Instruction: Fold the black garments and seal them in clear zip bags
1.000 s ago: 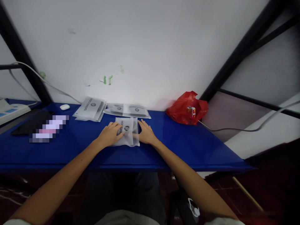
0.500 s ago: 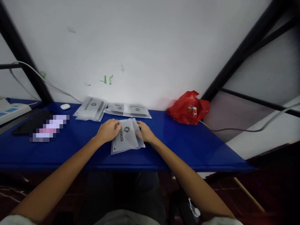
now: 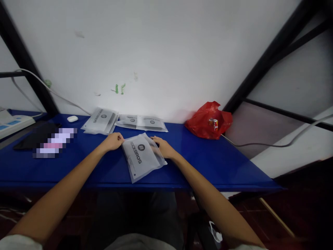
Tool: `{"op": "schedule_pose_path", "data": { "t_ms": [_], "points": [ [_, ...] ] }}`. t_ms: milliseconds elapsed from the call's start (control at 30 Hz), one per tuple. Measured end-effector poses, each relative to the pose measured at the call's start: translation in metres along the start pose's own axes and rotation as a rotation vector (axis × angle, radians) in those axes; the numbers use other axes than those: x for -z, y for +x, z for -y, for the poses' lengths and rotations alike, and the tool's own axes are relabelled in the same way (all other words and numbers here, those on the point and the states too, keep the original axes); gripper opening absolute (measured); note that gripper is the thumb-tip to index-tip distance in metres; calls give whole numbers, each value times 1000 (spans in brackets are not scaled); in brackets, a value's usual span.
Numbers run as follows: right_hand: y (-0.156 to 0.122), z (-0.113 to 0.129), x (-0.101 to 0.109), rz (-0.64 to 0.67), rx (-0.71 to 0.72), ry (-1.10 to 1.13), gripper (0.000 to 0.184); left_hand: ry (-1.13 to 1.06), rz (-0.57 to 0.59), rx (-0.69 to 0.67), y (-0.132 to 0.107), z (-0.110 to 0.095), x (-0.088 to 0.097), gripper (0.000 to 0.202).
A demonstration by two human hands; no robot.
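The zip pouch [image 3: 142,158] is a translucent, milky grey-white, printed with dark grey "ROCKBROS" lettering and a round dark emblem, a pattern repeated on the pale pouch stack [image 3: 100,121] and the paired pouches [image 3: 152,122] behind it. They show against the deep, plain blue tabletop [image 3: 208,163], with a bright red plastic bag [image 3: 200,123] bearing a silver, yellow and red patch, and a white earbud case [image 3: 72,118]. The wall [image 3: 166,52] is pale grey with green smudges [image 3: 116,88], the frame post [image 3: 270,55] black, the power strip [image 3: 19,125] white with blue patches.

Bag [image 3: 199,123] behind pouch [image 3: 142,156], to right
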State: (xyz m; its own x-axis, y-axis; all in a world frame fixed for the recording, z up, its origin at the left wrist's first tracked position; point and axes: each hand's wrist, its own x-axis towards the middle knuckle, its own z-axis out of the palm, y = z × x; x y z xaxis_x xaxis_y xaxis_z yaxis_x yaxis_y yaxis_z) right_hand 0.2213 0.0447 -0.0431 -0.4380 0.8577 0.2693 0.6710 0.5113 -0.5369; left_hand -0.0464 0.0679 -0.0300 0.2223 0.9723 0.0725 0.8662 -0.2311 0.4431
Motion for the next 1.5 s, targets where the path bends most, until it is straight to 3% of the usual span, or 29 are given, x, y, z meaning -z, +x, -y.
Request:
{"op": "schedule_pose_path", "data": {
  "t_ms": [200,367,500,667,767,867,1033,1167,1333,1433,1500],
  "points": [
    [2,15,-2,49,194,40,22,0,-1,24,-12,-10,4,13],
    [-4,3,7,-37,-1,-8,10,36,-86,39,-21,-9,16,15],
    [-18,-16,18,-116,-91,-62,6,114,-155,105,-17,8,44,17],
    [-28,-29,25,-154,-96,-63,8,288,-140,131,6,34,94,19],
    [-30,-29,25,-170,-123,-60,7,362,-215,168,12,37,108,26],
    [-30,-27,23,-184,-142,-60,7,469,-290,169,2,22,94,39],
    [-30,-25,19,-205,-203,-95,11,545,9,-130,-37,-9,38,46],
    [-31,-21,16,-225,-243,-140,16,660,69,-112,-51,-14,21,33],
    [-34,-17,19,-271,-169,-56,26,739,-39,-52,-45,-22,23,38],
    [-38,-25,25,-300,-179,-76,34,632,-158,-139,-38,-33,9,42],
    [-41,-34,28,-264,-199,-159,40,493,-176,-171,-32,-37,-6,43]
  ]
}}
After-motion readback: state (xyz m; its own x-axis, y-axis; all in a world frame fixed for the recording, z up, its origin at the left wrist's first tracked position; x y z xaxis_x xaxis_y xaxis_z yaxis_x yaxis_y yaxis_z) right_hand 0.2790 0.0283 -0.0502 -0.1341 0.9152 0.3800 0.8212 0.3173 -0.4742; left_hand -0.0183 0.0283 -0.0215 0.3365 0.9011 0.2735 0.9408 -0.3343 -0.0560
